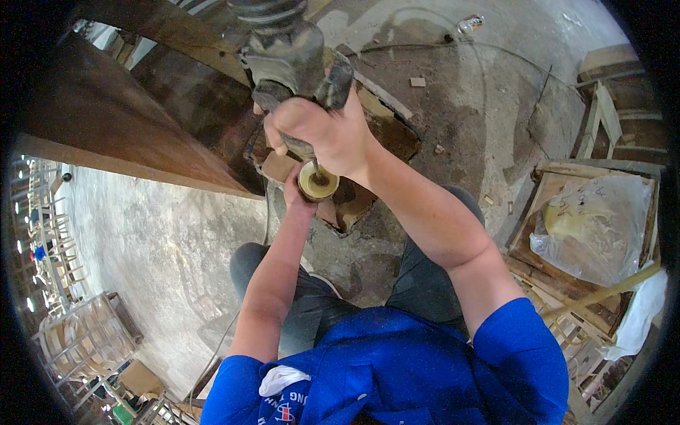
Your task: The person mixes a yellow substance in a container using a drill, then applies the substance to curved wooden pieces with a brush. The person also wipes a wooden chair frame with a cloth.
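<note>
My right hand (322, 134) is wrapped round a dark, worn power tool (287, 60) that looks like a drill, held in front of me with its ribbed end at the top of the view. A thin shaft runs from it down into a small round cup (329, 191) with a pale yellowish inside. My left hand (295, 190) grips this cup from its left side, and its fingers are partly hidden behind the rim. Below the hands, a brownish, rough-edged box or tray (386, 134) sits on the floor with flat pieces in it.
A large brown wooden panel (142, 120) stands at the left. On the right, a wooden crate (538, 205) bears a clear plastic bag (595, 227). A dark cable (397, 48) crosses the concrete floor (170, 248). Wooden frames (85, 340) stand at the lower left.
</note>
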Demonstrator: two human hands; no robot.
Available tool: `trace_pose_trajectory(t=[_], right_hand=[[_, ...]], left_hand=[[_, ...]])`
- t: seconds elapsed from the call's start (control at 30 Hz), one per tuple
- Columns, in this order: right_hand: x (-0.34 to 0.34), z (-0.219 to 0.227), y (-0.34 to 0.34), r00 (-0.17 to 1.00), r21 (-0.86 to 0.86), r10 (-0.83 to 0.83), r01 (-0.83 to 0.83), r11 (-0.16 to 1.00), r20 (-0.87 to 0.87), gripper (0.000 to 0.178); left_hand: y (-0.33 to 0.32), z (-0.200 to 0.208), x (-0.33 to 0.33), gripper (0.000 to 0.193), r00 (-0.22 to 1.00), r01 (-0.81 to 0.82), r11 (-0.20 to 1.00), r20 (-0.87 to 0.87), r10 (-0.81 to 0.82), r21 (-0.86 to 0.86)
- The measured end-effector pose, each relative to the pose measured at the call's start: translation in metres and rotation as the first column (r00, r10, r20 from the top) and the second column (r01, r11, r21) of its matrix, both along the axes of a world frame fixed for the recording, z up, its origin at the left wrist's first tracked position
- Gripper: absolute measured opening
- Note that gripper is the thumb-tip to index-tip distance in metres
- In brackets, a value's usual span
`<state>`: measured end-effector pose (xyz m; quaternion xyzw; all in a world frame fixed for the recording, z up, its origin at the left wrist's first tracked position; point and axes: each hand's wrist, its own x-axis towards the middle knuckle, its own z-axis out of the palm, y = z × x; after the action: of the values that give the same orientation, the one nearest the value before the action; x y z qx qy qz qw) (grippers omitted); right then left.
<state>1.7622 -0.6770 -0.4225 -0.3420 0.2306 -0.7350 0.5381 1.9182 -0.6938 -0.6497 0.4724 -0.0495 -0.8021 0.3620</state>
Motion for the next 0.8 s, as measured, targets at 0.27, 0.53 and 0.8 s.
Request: trace_pose_trajectory(t=[0.27,0.53,0.8], right_hand=[[-0.005,0.0,0.001,1.0,0.015,0.004,-0.004,1.0,0.008,0.037],[-0.006,-0.001,0.001,0.999,0.007,-0.025,0.025,1.0,-0.029,0.037],[-0.006,0.005,0.004,1.0,-0.001,-0.007,0.007,1.0,0.007,0.037]], left_hand=[[0.001,0.01,-0.004,0.03,0.998,0.061,0.996,-0.014,-0.06,0.065],[-0.001,0.007,-0.003,0.03,0.999,0.03,0.997,-0.045,-0.027,0.066],[-0.002,-0.001,0.001,0.024,0.997,-0.038,0.999,-0.069,0.037,-0.002]])
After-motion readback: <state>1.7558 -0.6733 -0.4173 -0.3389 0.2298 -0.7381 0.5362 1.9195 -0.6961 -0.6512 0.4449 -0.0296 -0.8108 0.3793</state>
